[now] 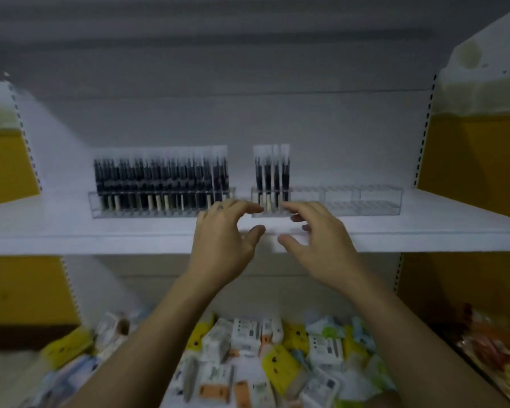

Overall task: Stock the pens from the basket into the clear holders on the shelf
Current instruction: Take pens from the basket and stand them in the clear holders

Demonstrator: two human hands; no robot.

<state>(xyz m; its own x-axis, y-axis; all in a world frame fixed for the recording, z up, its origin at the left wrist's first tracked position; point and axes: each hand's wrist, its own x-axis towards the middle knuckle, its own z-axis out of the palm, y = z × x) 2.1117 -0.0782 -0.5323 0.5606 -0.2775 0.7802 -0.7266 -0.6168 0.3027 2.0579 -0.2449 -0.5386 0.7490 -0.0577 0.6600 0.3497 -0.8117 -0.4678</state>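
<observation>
Two clear holders stand on the white shelf (100, 240). The left clear holder (95, 206) is packed with a long row of dark pens (159, 181). In the right clear holder (365, 201) only the left end is filled, by several dark pens (273, 172); the other slots are bare. My left hand (224, 240) and my right hand (315, 240) hover just in front of that filled end, fingers loosely curved and spread, thumbs pointing toward each other, holding nothing. No basket shows.
Below the shelf lies a heap of small white, yellow and orange packets (262, 348). Orange packaged goods (492, 343) sit at the lower right. Perforated shelf uprights (424, 128) and yellow wall panels (468, 160) flank the bay.
</observation>
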